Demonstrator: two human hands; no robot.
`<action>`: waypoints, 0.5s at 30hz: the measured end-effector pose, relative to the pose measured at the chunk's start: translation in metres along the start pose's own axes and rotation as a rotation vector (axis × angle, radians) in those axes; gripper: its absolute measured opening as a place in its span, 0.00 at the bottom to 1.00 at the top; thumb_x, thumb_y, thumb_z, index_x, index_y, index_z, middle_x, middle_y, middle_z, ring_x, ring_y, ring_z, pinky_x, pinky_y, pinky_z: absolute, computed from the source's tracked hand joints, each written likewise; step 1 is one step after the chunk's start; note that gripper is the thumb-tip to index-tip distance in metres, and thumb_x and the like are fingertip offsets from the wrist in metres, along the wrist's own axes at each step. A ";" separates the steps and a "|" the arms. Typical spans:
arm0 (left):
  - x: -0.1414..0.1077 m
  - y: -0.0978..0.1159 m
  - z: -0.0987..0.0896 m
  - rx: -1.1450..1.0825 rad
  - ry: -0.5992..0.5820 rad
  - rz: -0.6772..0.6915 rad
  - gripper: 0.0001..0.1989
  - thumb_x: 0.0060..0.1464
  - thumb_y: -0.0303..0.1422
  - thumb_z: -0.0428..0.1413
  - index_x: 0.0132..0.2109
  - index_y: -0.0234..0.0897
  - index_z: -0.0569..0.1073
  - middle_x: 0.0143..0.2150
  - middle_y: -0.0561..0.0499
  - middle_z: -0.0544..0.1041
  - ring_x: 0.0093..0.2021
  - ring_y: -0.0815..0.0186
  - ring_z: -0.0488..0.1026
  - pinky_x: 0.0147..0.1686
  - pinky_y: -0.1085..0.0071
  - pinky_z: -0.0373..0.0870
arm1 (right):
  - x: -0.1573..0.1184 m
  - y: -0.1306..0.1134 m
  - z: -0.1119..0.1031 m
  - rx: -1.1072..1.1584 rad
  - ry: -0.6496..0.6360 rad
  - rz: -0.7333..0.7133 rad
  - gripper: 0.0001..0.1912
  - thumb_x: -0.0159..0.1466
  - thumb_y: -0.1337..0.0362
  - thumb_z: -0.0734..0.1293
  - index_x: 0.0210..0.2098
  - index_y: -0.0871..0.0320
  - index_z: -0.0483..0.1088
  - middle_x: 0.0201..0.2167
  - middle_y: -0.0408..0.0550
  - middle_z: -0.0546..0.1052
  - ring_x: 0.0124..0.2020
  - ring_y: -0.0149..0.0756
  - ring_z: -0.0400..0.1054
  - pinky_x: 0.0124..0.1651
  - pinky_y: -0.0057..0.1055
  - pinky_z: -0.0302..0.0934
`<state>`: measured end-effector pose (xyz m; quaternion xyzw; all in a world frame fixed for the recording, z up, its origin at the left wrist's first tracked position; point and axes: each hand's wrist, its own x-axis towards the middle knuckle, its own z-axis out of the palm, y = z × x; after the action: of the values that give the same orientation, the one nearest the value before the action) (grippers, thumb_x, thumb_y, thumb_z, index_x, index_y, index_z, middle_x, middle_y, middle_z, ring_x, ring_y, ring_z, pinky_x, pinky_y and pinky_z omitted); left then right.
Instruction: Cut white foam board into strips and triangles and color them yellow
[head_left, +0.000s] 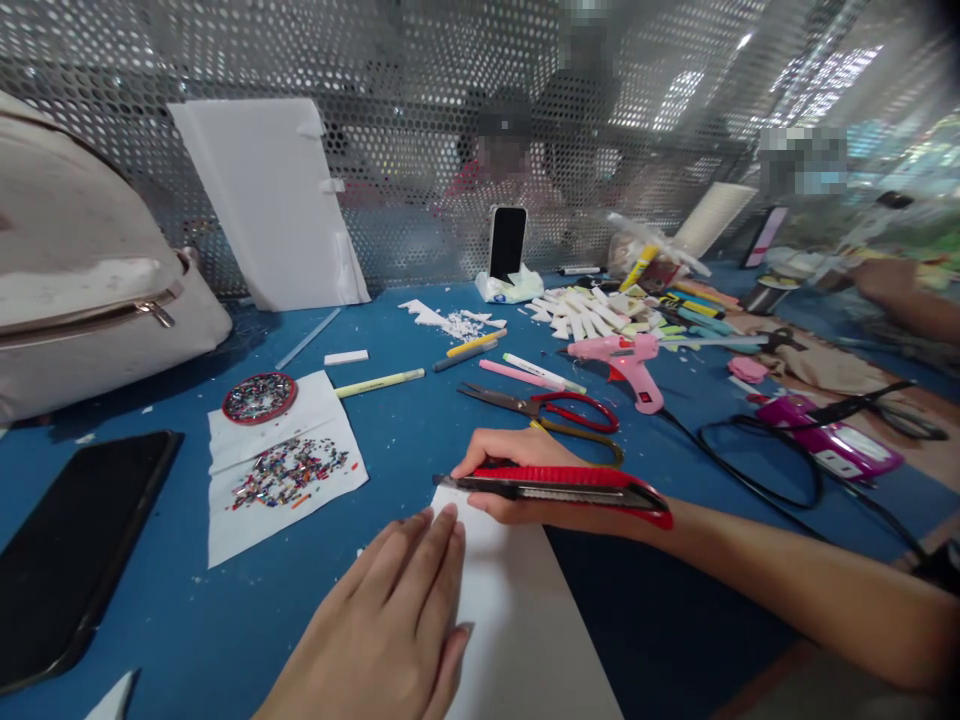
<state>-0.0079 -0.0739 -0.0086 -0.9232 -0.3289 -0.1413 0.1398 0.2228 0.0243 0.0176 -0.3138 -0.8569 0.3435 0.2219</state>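
1. right hand (517, 452): closed around a red snap-off utility knife (570, 485), blade at the far end of a white sheet (525, 620).
2. left hand (394, 610): flat on the sheet, fingers together.
3. beyond the right hand: scissors (514, 402).
4. beyond the left: pale-yellow pen (379, 384), print too small to read.

1. White sheet (517, 620), 6 o'clock: cut off by the bottom edge and partly hidden beneath the left hand (394, 610), whose wrist is out of frame.
2. Red cutter (570, 483): covers part of the right hand (521, 450); whether its tip touches the sheet is too small to tell.
3. Backpack (82, 250), 9 o'clock, and dark phone (82, 550), 8 o'clock: cropped by the left edge.
4. Co-worker's arm (911, 300), 3 o'clock: blurred, its grip unclear.
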 end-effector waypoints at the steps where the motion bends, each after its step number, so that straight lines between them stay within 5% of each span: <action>1: 0.000 0.000 0.000 0.003 0.005 0.003 0.24 0.71 0.38 0.45 0.63 0.27 0.71 0.63 0.39 0.74 0.58 0.52 0.73 0.55 0.60 0.67 | 0.000 0.000 0.000 -0.005 0.002 -0.002 0.08 0.64 0.62 0.70 0.42 0.55 0.73 0.36 0.40 0.79 0.34 0.30 0.72 0.38 0.23 0.61; 15: -0.003 0.000 -0.002 -0.020 -0.012 -0.007 0.24 0.71 0.38 0.46 0.64 0.28 0.70 0.64 0.39 0.73 0.60 0.52 0.72 0.57 0.60 0.67 | 0.000 -0.001 0.008 -0.124 0.074 -0.085 0.05 0.60 0.69 0.67 0.36 0.55 0.69 0.29 0.38 0.74 0.28 0.28 0.66 0.33 0.23 0.57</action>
<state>-0.0102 -0.0758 -0.0079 -0.9242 -0.3316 -0.1396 0.1280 0.2172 0.0201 0.0127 -0.3028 -0.8803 0.2683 0.2478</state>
